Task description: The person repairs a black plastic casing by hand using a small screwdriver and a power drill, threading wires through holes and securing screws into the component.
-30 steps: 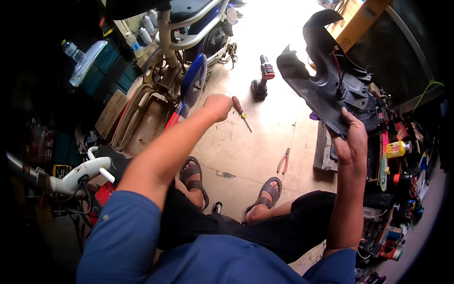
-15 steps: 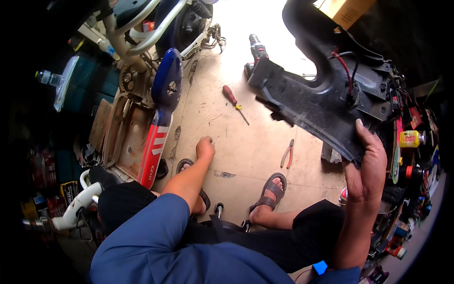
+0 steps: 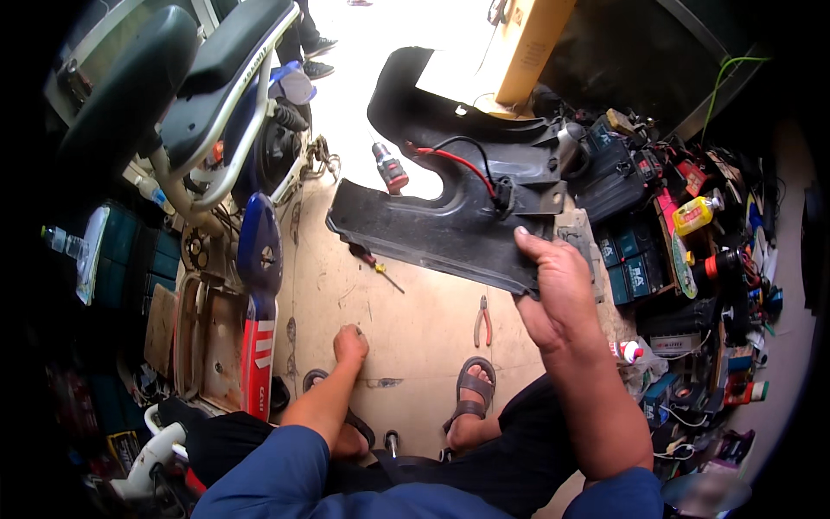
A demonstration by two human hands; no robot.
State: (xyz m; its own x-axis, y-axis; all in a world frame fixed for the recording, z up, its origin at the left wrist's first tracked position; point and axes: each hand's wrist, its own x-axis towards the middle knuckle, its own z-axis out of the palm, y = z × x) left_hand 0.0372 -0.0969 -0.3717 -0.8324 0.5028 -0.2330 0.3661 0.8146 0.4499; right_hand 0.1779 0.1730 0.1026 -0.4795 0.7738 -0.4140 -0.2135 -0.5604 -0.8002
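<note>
My right hand (image 3: 558,290) grips the near edge of a black moulded plastic panel (image 3: 424,225), thumb on top. A red and a black wire (image 3: 454,151) run into a fitting on it. My left hand (image 3: 350,344) is low over the floor with fingers curled; whether it holds anything is hidden. A red-and-black cordless drill (image 3: 389,169) shows through the panel's cutout. A screwdriver (image 3: 380,270) lies partly behind the panel, and red-handled pliers (image 3: 482,320) lie on the floor below it.
A partly stripped scooter frame (image 3: 203,195) with a blue-and-red panel (image 3: 258,346) is on the left. Crowded tools and cases (image 3: 631,268) line the right side. A tall cardboard box (image 3: 527,48) is at the back. Another person's shoes (image 3: 318,67) show at the far top.
The panel in my right hand has swung lower and leftward, now lying flatter over the floor. My left hand has dropped from beside the scooter panel. The view has shifted.
</note>
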